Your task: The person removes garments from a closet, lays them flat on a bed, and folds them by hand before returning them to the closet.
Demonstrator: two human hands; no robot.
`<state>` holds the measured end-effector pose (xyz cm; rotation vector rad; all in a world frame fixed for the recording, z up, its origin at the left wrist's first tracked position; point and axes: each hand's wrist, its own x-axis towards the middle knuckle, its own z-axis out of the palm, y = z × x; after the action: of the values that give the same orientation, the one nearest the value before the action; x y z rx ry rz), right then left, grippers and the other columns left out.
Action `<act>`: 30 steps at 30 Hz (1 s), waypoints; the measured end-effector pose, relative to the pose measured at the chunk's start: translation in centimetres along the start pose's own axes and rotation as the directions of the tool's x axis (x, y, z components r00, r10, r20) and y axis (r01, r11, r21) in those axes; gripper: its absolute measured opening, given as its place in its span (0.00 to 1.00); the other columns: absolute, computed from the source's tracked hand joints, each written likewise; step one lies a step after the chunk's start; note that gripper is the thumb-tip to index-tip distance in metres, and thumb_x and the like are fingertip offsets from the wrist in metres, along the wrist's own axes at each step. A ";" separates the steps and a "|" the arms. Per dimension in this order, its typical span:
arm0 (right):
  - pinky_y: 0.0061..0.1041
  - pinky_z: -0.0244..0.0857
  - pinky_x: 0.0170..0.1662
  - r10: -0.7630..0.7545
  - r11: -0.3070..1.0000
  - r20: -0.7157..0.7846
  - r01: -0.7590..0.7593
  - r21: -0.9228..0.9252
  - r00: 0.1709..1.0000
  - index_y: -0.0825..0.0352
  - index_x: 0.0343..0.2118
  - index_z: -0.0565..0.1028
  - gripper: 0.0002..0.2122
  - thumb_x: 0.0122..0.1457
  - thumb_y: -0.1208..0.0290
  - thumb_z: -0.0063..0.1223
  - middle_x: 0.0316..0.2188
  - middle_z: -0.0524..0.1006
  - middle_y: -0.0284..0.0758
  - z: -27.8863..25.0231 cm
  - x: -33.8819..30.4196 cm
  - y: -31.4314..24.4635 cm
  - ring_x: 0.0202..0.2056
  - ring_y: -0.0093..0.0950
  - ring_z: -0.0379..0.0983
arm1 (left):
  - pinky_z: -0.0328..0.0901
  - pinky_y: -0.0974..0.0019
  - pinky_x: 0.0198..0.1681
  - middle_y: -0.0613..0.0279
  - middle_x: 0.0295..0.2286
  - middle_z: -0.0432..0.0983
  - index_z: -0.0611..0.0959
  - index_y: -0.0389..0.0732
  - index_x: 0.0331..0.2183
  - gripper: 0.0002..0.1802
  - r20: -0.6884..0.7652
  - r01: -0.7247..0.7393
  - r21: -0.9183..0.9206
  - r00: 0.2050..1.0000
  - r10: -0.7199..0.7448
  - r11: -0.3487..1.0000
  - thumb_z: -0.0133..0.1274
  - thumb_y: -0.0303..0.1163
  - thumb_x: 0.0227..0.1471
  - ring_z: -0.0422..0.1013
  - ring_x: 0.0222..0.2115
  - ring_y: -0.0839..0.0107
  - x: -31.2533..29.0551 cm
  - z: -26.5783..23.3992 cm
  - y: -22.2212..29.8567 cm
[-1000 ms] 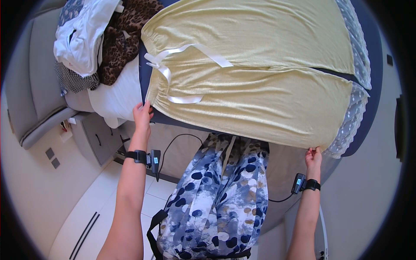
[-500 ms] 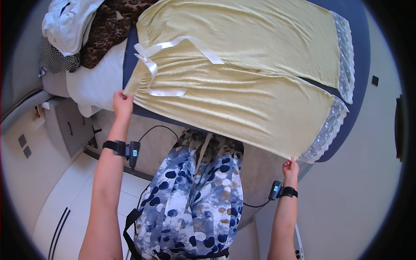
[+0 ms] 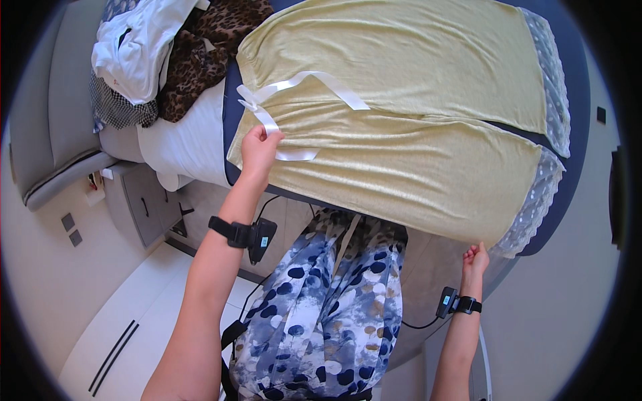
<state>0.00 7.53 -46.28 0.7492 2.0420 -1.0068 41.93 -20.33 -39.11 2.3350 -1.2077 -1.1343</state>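
Note:
Pale yellow velvety trousers lie spread sideways, waistband to the left, lace-trimmed cuffs to the right. A white satin ribbon is tied at the waist, its two tails loose over the fabric. My left hand is closed over the nearer tail, just below the knot, and covers part of it. At the near edge of the lower leg, beside the lace, my right hand pinches the trousers with fingers curled.
The trousers rest on a bed with a dark blue cover. At the far left lie a white garment, a leopard-print cloth and a checked cloth. A grey bedside cabinet stands left of the bed.
My left hand has let go of the waistband corner and moved right onto the ribbon tail. My right hand stays at the near cuff edge. The whole view has shifted somewhat.

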 end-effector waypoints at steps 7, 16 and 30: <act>0.18 0.54 0.17 -0.047 0.999 0.075 0.045 0.029 0.996 0.64 0.25 0.65 0.06 0.52 0.67 0.41 0.16 0.65 0.29 -0.2 -0.2 1.0 0.15 0.19 0.58 | 0.62 0.68 0.37 0.55 0.29 0.71 0.69 0.36 0.33 0.10 0.440 0.369 -0.554 0.891 -0.114 0.746 0.39 0.30 0.49 0.68 0.31 0.68 -4.2 2.3 5.5; 0.18 0.53 0.18 -0.095 0.995 0.180 0.086 0.054 0.979 0.63 0.22 0.66 0.06 0.52 0.68 0.43 0.14 0.66 0.28 1.0 -1.5 0.9 0.14 0.18 0.58 | 0.63 0.70 0.36 0.56 0.28 0.72 0.71 0.34 0.32 0.13 0.652 0.443 -0.367 0.749 -0.113 0.818 0.40 0.34 0.49 0.69 0.31 0.70 -6.5 9.4 6.7; 0.16 0.55 0.18 -0.076 0.997 0.178 0.074 0.020 0.981 0.64 0.26 0.66 0.06 0.54 0.67 0.40 0.15 0.67 0.28 1.0 -1.2 0.7 0.15 0.17 0.59 | 0.61 0.61 0.25 0.56 0.20 0.66 0.70 0.37 0.21 0.07 0.248 -0.765 0.490 0.582 0.774 0.418 0.51 0.27 0.35 0.65 0.23 0.60 0.6 9.5 7.8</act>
<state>1.60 6.81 -46.02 0.5710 1.9220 -1.0909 30.58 -24.56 -41.32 1.6031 -2.5061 -0.4234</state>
